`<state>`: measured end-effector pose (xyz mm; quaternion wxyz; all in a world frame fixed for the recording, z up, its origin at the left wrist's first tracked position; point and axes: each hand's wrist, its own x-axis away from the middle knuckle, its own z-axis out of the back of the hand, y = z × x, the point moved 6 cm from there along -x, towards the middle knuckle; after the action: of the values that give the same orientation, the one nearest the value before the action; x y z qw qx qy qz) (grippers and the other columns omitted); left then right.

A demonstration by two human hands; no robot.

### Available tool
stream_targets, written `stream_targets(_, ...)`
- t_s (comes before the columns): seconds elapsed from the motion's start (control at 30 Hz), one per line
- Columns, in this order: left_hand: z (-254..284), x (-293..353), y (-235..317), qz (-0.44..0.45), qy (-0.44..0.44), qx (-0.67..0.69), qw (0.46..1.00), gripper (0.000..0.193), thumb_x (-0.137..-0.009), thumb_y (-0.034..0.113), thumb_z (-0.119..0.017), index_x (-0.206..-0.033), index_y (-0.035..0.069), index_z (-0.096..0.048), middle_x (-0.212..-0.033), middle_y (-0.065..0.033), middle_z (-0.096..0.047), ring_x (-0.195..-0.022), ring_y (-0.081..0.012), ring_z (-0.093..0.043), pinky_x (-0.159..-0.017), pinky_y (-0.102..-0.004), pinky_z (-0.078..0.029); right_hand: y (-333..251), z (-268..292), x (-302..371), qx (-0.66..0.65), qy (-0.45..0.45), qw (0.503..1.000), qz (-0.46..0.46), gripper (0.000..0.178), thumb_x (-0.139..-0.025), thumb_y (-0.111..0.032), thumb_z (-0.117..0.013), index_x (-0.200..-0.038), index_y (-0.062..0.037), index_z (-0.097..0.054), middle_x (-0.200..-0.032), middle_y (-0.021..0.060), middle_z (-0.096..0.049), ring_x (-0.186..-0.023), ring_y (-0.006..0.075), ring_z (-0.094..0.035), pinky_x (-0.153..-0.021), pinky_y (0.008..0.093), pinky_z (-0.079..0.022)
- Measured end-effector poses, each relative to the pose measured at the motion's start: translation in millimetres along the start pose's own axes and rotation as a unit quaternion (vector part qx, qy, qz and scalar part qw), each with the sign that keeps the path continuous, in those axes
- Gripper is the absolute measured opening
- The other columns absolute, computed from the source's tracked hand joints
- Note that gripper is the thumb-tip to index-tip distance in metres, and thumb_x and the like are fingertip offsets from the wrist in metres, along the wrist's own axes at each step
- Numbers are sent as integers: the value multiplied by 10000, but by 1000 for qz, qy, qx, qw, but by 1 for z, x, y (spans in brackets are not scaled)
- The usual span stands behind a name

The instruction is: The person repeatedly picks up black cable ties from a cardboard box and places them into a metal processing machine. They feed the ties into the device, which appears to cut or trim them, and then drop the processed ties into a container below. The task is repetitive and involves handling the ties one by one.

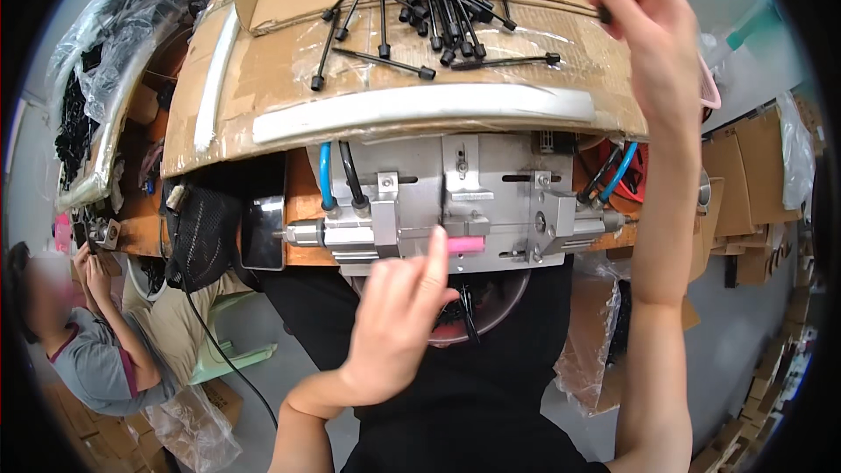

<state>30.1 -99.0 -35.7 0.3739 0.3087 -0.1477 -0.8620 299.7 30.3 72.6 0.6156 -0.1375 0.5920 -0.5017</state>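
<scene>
My left hand (392, 324) is over the front of a metal clamping fixture (504, 219), its index finger stretched out and the others partly bent. That fingertip is at the lower end of a thin black rod (441, 188) standing out in the fixture, beside a pink block (466, 245); whether they touch I cannot tell. Raised at the upper right, my right hand (653, 26) has its fingers curled round a small black piece (604, 14), mostly hidden. Thin black rods with knobbed ends (447, 4) lie heaped on the cardboard (289, 52) beyond the fixture.
Blue air hoses (326, 175) run into cylinders on both sides. A round bowl (504, 311) with black rods sits below the fixture's front edge. A black mesh bag (203, 236) lies left. Another person (109, 342) works at far left. Cardboard boxes (753, 175) stand right.
</scene>
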Motion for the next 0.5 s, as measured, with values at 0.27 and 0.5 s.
stream_targets(0.27,-66,18,7,-10,-52,-137,989,601,-818,44,-643,-1382,-67,-466,-927,-76,-503,-820,-207,-511,-750,-314,-466,-22,26,72,-344,2,935,-83,385,-1002,-210,-579,-1258,74,-538,-1044,101,-584,-883,135,-518,-780,256,-413)
stream_targets(0.5,-69,14,10,-11,-40,-131,990,626,-805,40,-639,-1392,-70,-454,-902,-77,-491,-821,-207,-515,-760,-312,-474,-38,33,122,-212,26,977,-10,263,-961,-97,-623,-1176,50,-584,-958,169,-665,-792,175,-632,-662,244,-500)
